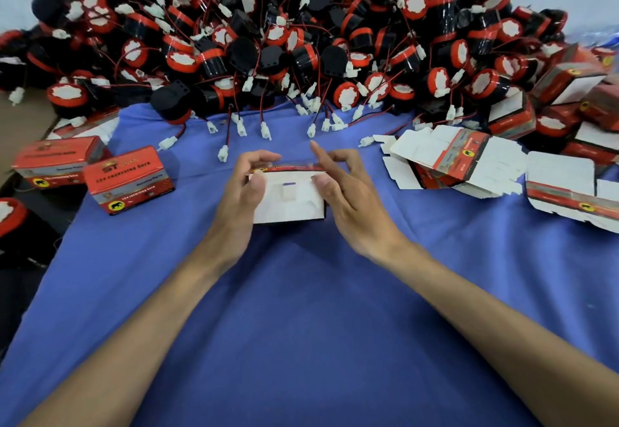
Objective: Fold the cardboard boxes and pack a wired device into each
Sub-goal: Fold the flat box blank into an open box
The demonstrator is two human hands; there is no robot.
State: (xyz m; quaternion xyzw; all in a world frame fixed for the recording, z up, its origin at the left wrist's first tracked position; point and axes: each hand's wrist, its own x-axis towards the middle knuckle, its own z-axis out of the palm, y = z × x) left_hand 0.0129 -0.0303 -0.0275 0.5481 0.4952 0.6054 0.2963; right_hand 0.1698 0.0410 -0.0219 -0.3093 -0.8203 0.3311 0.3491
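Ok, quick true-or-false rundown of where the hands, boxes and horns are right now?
1. The left hand and the right hand both hold the box at the middle of the blue cloth. True.
2. The flat unfolded cartons lie left of the hands. False: they are stacked on the right; two folded boxes stand on the left.
3. The pile of wired reversing horns lies beyond the box. True.
4. The right hand pinches a wire plug. False: it is on the box; the white connectors lie on the cloth beyond.
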